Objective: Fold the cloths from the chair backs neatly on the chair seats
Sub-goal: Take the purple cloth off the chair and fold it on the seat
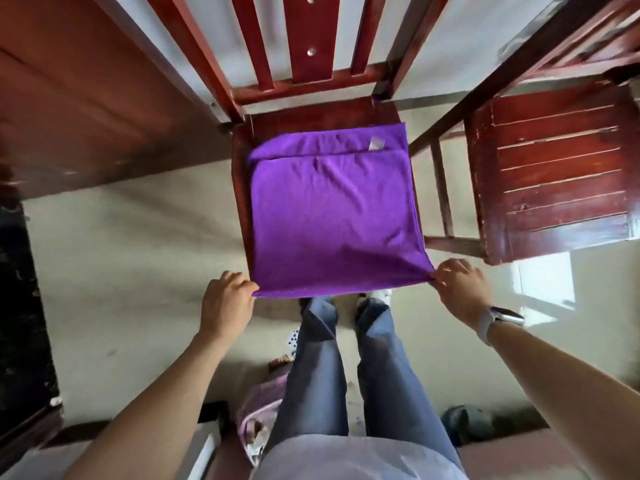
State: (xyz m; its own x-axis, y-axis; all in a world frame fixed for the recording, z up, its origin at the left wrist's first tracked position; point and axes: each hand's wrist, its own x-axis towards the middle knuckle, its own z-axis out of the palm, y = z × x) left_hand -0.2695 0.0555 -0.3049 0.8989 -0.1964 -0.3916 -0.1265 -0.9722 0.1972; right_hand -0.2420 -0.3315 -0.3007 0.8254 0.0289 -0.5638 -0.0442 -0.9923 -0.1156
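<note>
A purple cloth [332, 209] lies folded over on the seat of a red-brown wooden chair [242, 157], covering most of it. Its upper layer stops short of the back edge, where a strip of the lower layer and a small grey label show. My left hand [227, 301] pinches the cloth's near left corner at the seat's front edge. My right hand [460, 289], with a watch on its wrist, pinches the near right corner. The chair's slatted back [311, 39] carries no cloth.
A second wooden chair [554, 174] with a slatted seat stands close on the right. A dark wooden table top [86, 98] fills the upper left. My legs stand right in front of the chair. Bags and small items lie on the pale floor by my feet.
</note>
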